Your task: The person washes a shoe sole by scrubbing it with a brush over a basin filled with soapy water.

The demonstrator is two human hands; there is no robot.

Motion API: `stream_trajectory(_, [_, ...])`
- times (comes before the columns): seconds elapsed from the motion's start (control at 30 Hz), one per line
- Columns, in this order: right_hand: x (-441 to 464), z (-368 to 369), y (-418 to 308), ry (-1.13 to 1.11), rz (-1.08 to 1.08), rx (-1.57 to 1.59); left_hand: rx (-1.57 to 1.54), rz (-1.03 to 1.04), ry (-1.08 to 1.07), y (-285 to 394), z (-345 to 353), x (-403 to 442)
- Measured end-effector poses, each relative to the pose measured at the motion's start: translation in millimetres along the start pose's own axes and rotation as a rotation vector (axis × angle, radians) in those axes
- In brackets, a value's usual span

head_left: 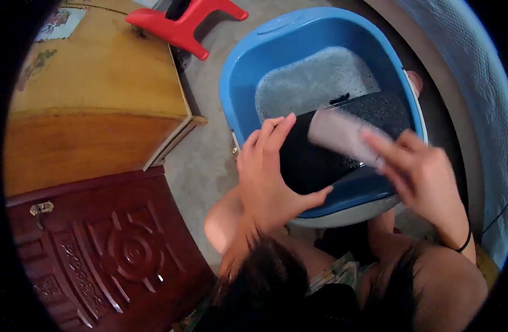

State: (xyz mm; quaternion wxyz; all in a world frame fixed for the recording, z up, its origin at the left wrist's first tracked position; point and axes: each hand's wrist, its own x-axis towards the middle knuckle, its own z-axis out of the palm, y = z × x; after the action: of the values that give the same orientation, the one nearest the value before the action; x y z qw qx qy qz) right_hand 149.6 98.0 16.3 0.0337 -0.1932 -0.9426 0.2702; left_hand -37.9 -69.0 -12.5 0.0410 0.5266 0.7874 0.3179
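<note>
A black, wet, flat item (303,157) lies slanted across a blue basin (232,72) that holds soapy water (314,83). The thumb and fingers of my left hand (270,171) are wrapped round the item's left end. Over its middle, my right hand (420,171) grips a pale, flat object (342,133), blurred by motion. Whether this is a brush or something else cannot be made out. A small dark piece (339,99) shows at the item's far edge.
A red plastic stool (182,27) stands beyond the basin at the upper left. To the left are a yellow wooden cabinet (99,72) and a dark red carved panel (121,249). Light blue fabric (464,72) hangs at the right. My knees are close to the basin's near side.
</note>
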Motion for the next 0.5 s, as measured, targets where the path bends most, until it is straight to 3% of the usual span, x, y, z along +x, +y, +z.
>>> stream_trajectory(0.07, [3, 4, 8, 0.291, 0.167, -0.14, -0.114, 0.03, 0.017, 3, 4, -3])
stream_trajectory(0.1, [3, -3, 11, 0.315, 0.221, -0.163, -0.14, 0.039, 0.014, 8, 5, -4])
stream_trajectory(0.27, [-13, -27, -2, -0.035, 0.001, 0.003, -0.109, -0.018, -0.005, 31, 15, -12])
stream_trajectory(0.33, [-16, -22, -3, 0.081, 0.074, -0.02, -0.17, -0.071, 0.022, 32, 17, -14])
stream_trajectory(0.4, [-13, -13, 8, 0.337, 0.192, -0.139, -0.154, -0.106, 0.019, 33, 18, -14])
stream_trajectory(0.43, [-14, -16, 9, 0.32, 0.261, -0.162, -0.142, -0.111, 0.014, 36, 16, -14])
stream_trajectory(0.5, [-20, -17, 4, 0.21, 0.171, -0.079, -0.146, -0.118, 0.005, 37, 15, -14])
